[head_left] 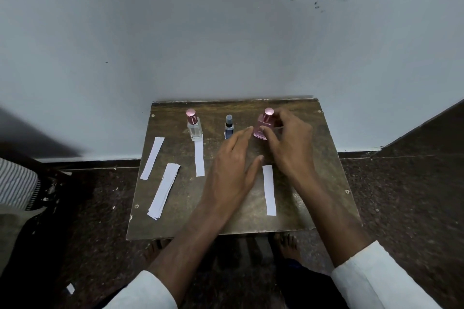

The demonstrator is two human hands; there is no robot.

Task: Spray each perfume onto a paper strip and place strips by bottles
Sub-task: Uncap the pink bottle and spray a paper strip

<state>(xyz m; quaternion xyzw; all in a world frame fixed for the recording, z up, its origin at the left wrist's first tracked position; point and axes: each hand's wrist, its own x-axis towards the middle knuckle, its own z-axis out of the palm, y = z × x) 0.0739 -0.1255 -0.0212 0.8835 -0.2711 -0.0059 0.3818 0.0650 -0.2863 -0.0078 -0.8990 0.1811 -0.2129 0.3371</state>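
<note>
From the head view, a small brown wooden surface is standing against a pale wall. Three bottles are standing in a row toward twelve o'clock on it. At eleven o'clock is a clear glass bottle with a pink cap. In the middle is a small dark blue bottle with a black sprayer top. At one o'clock is a pink glass bottle with a pink cap.

The right hand is curling its thumb and fingers around the pink glass bottle, touching its right side. The left hand is lying flat with straight fingers, holding nothing, and its fingertips are near the dark blue bottle.

A white paper strip is lying just in front of the clear bottle, touching its base. Another white strip is lying at five o'clock, between the two arms. A single strip and a small stack of white strips are lying at nine o'clock.
</note>
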